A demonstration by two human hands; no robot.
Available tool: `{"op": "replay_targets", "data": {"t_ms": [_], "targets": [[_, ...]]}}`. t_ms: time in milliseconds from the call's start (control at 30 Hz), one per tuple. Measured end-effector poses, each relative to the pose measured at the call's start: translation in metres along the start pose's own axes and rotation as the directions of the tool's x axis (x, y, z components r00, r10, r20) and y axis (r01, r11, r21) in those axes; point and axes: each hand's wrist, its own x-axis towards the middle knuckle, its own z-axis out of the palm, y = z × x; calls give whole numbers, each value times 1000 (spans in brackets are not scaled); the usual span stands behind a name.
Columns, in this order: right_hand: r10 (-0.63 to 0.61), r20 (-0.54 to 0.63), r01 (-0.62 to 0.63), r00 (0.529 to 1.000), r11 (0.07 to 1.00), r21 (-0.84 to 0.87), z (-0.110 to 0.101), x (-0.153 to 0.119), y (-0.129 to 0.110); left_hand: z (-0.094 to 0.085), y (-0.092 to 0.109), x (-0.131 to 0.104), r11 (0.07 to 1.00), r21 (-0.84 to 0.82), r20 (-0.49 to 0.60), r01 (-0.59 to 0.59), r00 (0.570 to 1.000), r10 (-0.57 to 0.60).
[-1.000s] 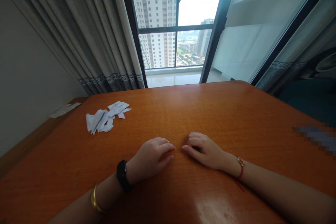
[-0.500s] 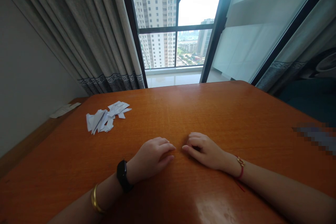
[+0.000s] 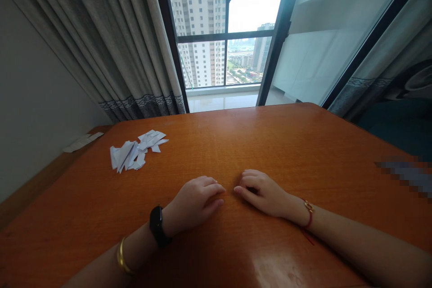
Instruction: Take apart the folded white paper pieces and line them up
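My left hand (image 3: 199, 200) rests on the brown wooden table (image 3: 216, 144), palm down. Its fingers are gently bent, the thumb stands apart from them, and nothing is held. A black wristband (image 3: 157, 226) and a gold bangle (image 3: 123, 256) are on that arm. Across a small gap lies my right hand (image 3: 263, 192), also resting on the tabletop with loosely curled fingers. A space shows between its thumb and forefinger, with no object in it. A red cord bracelet with a gold ring (image 3: 308, 209) circles the right wrist. The two hands do not touch.
A heap of torn or folded white paper pieces (image 3: 130, 155) lies at the table's left. Farther left, a pale flat item (image 3: 83, 142) sits on a ledge by the wall. A blurred-out object (image 3: 408, 177) is at the right edge. Curtains (image 3: 135, 54) and a window stand behind.
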Motion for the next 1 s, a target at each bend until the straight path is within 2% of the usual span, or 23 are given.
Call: {"op": "replay_targets", "data": {"t_ms": [1000], "targets": [[15, 14, -15, 1000, 1000, 5, -1, 0, 0, 1, 0, 0, 1000, 5, 10, 1, 1000, -1]]}}
